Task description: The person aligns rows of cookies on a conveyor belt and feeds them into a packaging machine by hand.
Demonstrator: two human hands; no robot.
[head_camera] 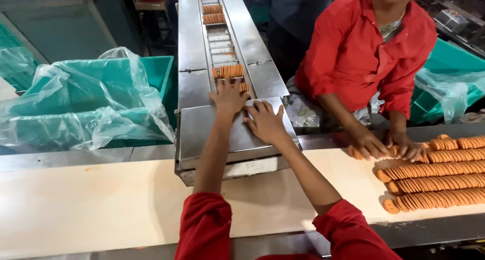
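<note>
Running up the middle of the scene, a steel chute [222, 42] holds short stacks of round brown biscuits in its central channel: one stack [230, 71] just beyond the hands, more stacks [213, 14] farther off. To the left, a teal crate [151, 70] is lined with a clear plastic bag [86, 103]; its contents cannot be seen. A second lined teal crate [444, 83] stands at the right. On the pale belt [101, 204], rows of biscuits [439, 176] lie on edge at the right, where a co-worker in red rests both hands [384, 145].

The left hand [228, 96] reaches far, fingers spread, fingertips touching the nearest stack. The right hand [265, 122] lies flat, fingers spread, on the steel plate [202, 133], just beside the left. A few biscuits [244, 87] sit between them.
</note>
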